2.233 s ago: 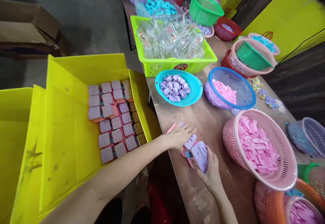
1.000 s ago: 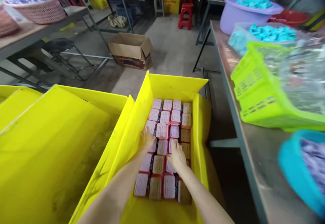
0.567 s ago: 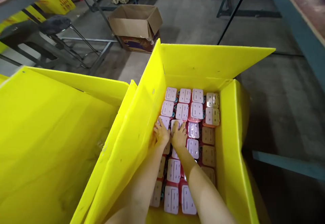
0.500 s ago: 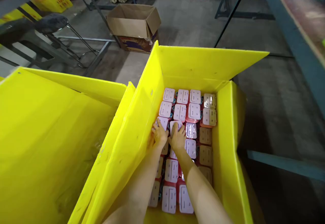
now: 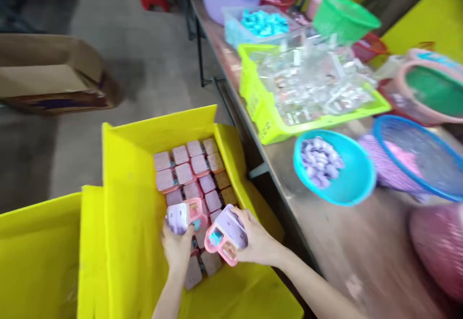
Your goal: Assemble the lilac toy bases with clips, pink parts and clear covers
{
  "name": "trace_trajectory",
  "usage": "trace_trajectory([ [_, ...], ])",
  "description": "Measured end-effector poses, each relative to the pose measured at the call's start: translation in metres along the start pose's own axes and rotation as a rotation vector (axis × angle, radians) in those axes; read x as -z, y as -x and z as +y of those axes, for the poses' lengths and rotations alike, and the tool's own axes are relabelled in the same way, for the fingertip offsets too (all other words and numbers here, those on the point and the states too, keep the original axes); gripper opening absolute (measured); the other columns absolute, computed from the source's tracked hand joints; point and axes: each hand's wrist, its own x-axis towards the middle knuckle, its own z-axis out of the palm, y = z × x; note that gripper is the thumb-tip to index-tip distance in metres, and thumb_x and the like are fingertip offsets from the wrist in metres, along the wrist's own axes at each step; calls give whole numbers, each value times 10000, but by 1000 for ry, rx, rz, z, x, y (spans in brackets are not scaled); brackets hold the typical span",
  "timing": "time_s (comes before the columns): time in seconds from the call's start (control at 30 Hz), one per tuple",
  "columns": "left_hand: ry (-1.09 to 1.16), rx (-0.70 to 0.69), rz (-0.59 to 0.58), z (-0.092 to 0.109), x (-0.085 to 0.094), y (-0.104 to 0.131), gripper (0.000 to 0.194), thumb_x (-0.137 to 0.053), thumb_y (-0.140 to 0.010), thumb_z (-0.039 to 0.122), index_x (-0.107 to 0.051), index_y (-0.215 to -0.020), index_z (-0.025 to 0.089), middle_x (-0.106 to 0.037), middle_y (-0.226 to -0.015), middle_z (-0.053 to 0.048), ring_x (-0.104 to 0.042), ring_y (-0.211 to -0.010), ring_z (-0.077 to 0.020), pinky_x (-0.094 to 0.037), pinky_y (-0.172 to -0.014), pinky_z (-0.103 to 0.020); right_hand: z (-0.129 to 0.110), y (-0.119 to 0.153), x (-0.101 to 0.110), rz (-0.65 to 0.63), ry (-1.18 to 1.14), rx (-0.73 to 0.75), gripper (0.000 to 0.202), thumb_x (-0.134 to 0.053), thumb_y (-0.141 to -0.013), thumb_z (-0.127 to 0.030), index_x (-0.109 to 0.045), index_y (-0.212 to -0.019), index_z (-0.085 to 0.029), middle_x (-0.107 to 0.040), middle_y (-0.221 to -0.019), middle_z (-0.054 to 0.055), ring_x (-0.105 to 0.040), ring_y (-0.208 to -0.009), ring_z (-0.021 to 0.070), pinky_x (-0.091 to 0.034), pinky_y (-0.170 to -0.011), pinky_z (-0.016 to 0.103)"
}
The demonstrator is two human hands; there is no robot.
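Note:
My left hand (image 5: 176, 250) is closed around a small pink-and-lilac plastic toy (image 5: 181, 216), its lilac side toward the left. In my right hand (image 5: 257, 241) is a similar pink-and-lilac plastic toy (image 5: 227, 233), tilted, with turquoise and orange bits showing in its pink openings. Both hands are above a tall yellow box (image 5: 126, 188). Inside it, rows of like pieces (image 5: 183, 173) stand packed with their pale flat faces up. My hands and the held toys hide part of those rows.
To the right runs a worktable (image 5: 289, 203) bearing a lime-green crate (image 5: 267, 128) of clear parts, a turquoise bowl (image 5: 356, 174) of lilac pieces and several other basins. Another yellow box (image 5: 39, 256) adjoins on the left. A cardboard box (image 5: 43, 80) stands on the floor.
Both hands have come up from the packed rows, and each now holds a pink-and-lilac plastic toy. The view has swung right, bringing the worktable and its basins into sight.

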Motion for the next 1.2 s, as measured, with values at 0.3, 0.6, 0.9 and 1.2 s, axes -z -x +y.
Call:
trace_trajectory([
  [0.3,32,-978,-680,185,72,149,866,-537,-612,145,-238,-1410,297,-376,-1357,-57,-393,-1227,-273,-382,-1036,-418,69,249,134,498,193,-265,751,-578,-682,-247,-264,-1364,-236,-430,-1260,110,-484,-1106,243,-431,-922,379],
  [0.6,-158,-1568,-1057,292,-58,275,857,-535,-607,34,-315,-1387,310,-360,-1421,-32,-192,-1358,-297,-277,-1057,-489,167,326,133,534,377,-334,830,-517,-611,-167,-224,-1387,-210,-403,-1351,105,-396,-1226,263,-322,-1014,440],
  [0.9,-250,-1567,-1234,309,-71,322,732,-696,-636,383,-444,-1319,303,-323,-1447,-57,-168,-1348,-396,-239,-1007,-569,228,477,99,919,662,-550,633,-522,-806,-485,-360,-1364,-233,-457,-1333,107,-419,-1210,290,-294,-1010,486],
  [1.2,-137,-1807,-1321,295,-122,389,611,-645,-705,425,-480,-1281,305,-583,-1171,-57,-414,-1179,-310,-204,-1043,-456,270,505,53,908,681,-728,714,-418,-807,-612,-312,-1394,-219,-481,-1306,113,-452,-1142,297,-326,-944,490],
])
